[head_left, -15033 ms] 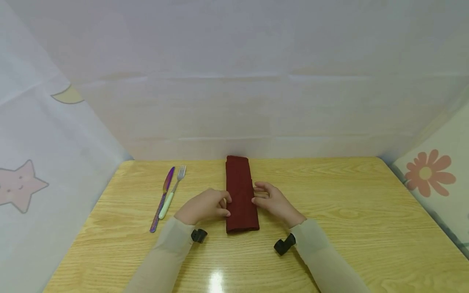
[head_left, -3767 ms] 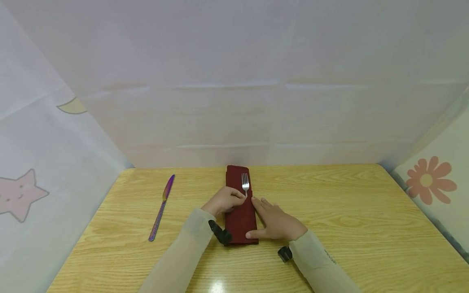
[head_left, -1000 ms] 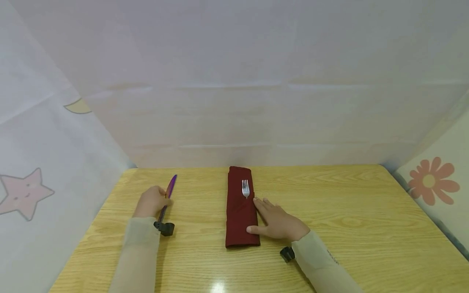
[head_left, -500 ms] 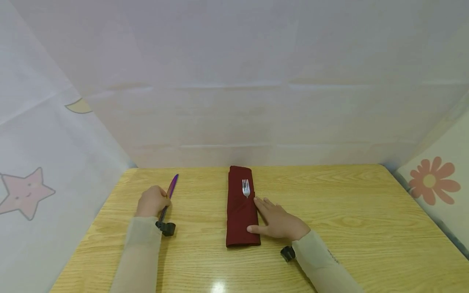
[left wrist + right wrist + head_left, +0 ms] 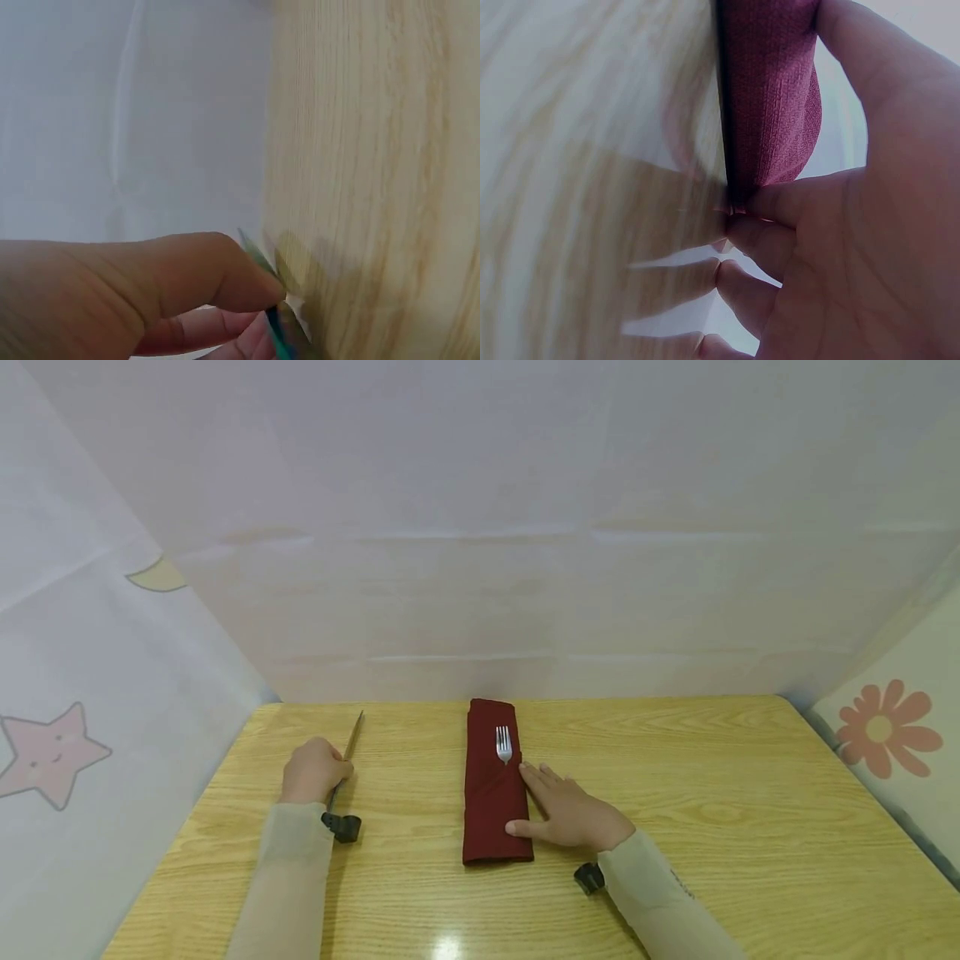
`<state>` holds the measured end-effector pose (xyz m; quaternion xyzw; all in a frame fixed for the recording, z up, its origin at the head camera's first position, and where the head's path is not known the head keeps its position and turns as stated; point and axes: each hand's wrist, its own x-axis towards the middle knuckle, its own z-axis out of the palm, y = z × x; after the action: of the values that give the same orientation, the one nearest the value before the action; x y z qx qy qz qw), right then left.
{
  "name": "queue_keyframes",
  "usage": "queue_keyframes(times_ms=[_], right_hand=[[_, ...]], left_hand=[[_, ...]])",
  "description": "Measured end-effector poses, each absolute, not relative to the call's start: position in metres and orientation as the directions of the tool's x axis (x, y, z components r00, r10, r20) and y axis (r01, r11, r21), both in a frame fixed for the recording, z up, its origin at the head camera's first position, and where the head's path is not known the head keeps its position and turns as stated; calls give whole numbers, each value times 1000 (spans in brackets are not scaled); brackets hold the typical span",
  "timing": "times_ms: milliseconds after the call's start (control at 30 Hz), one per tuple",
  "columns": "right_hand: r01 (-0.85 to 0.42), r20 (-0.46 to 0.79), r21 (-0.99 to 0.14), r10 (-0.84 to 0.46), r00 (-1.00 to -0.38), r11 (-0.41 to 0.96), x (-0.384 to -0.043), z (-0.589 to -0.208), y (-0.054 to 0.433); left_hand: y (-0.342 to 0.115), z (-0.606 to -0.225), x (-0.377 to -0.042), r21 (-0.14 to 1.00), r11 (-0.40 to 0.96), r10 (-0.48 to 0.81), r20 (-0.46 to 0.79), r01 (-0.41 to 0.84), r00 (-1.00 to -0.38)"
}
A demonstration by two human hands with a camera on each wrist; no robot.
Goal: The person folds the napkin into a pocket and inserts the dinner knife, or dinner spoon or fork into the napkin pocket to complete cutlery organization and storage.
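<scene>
A dark red folded napkin (image 5: 491, 827) lies lengthwise at the middle of the table, near its back edge. Out of a fold in it pokes the metal head of a fork (image 5: 503, 743); the handle is hidden in the cloth. My right hand (image 5: 573, 814) rests against the napkin's right side with straight, spread fingers, its thumb on the cloth. To the left, my left hand (image 5: 311, 772) pinches a knife (image 5: 354, 737) between thumb and fingers around its middle. The knife (image 5: 259, 259) stands edge-on, blade end pointing to the back; part of the handle is behind the hand.
The wooden table (image 5: 420, 893) ends at the back against a pale cloth wall (image 5: 480, 618). Printed side cloths stand left and right, with a pink star (image 5: 52, 752) and a red flower (image 5: 888, 731). Each wrist wears a small black camera (image 5: 345, 828).
The fork went from the table's left into the napkin's fold. The left hand then moved left to the knife and has turned it from flat to edge-on. The right hand has stayed at the napkin lately.
</scene>
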<state>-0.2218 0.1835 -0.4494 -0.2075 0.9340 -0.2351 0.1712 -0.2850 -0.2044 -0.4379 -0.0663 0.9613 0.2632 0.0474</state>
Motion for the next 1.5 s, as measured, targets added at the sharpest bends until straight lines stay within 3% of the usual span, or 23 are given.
queue_keyframes(times_ms=[233, 533, 800, 1233, 1500], right_hand=[[-304, -224, -511, -465, -856, 804, -221, -446, 183], [-321, -220, -513, -483, -847, 797, -221, -448, 184], [-312, -218, -505, -469, -856, 805, -223, -450, 186], [-341, -197, -467, -472, -859, 816, -221, -451, 183], [-353, -182, -454, -474, -862, 818, -222, -454, 183]], left_hand=[[-203, -434, -285, 503, 852, -98, -119, -145, -988], [-209, -440, -287, 581, 798, -87, -153, -160, -984], [-206, -437, -293, 660, 743, -55, -104, -111, -993], [-175, -430, -296, 893, 447, 8, -72, -61, -997], [-165, -426, -292, 964, 256, 48, -92, -77, -995]])
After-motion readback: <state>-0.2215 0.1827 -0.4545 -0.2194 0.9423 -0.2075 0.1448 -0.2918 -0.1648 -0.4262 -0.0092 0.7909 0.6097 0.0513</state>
